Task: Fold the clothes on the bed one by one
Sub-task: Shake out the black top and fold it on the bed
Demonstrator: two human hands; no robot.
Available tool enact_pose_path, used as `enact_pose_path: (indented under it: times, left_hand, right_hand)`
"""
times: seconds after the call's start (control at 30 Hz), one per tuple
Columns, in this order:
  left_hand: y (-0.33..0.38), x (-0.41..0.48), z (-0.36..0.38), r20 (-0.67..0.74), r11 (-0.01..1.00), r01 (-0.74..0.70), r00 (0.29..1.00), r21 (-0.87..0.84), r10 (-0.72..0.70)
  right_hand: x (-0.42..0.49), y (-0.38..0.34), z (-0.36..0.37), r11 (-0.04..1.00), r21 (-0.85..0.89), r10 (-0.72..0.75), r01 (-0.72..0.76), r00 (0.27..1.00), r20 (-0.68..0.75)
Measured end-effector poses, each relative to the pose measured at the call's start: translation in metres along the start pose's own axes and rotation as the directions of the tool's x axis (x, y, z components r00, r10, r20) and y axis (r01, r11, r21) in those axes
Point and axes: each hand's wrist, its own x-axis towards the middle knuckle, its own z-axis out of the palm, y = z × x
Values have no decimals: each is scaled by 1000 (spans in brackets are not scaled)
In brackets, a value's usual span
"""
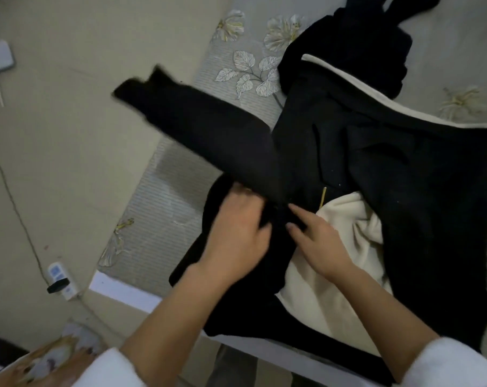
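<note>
A jacket (404, 191) lies spread on the bed (164, 174), at its near edge. Its sleeve (203, 129) reaches left, out past the bed's side and above the floor (55, 163). The left hand (236, 230) grips the jacket at the sleeve's root, and the right hand (320, 241) touches it just beside, with the lining (334, 275) under its wrist. Behind the jacket lies a heap of clothes (376, 51). Left of the bed, a power strip (60, 280) and its cable (10, 191) lie on the floor.

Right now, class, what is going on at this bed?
A person is folding a black garment with a cream lining on the floral bed sheet. The left hand grips the fabric at the base of a sleeve that juts past the bed's edge; the right hand rests beside it, fingers straight. More dark clothing lies further up.
</note>
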Motion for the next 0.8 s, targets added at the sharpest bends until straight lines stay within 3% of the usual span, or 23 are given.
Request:
enact_pose_path:
  times: [0.07, 0.1, 0.13, 0.2, 0.3, 0.43, 0.6, 0.8]
  left_hand:
    - [12, -12, 27, 347, 997, -62, 937, 41, 44]
    - [11, -21, 39, 449, 996, -44, 894, 79, 3]
    - [8, -29, 49, 529, 990, -40, 848, 139, -40]
    - [-1, -44, 61, 606, 967, -85, 791, 240, -81]
    - [-15, -54, 58, 581, 939, -120, 808, 323, -97]
    - [-26, -61, 48, 485, 877, -134, 865, 462, -124]
    - [-26, -66, 35, 357, 845, 78, 883, 529, -304]
    - [24, -64, 42, 399, 953, -61, 915, 296, -66]
  right_hand:
    - [-7, 10, -13, 860, 499, 236, -104, 949, -208]
    - [-12, 16, -21, 755, 642, 371, -130, 892, -256]
    - [-17, 23, -29, 679, 719, 464, -149, 846, -263]
    - [-26, 33, -37, 629, 753, 511, -193, 833, -214]
    - [-23, 28, -41, 556, 799, 499, -226, 861, -103]
    - [4, 8, -47, 515, 814, 640, -268, 752, -158]
    - [20, -16, -71, 634, 773, 477, -22, 797, -369]
    - [3, 16, -118, 652, 712, 434, 259, 643, -631]
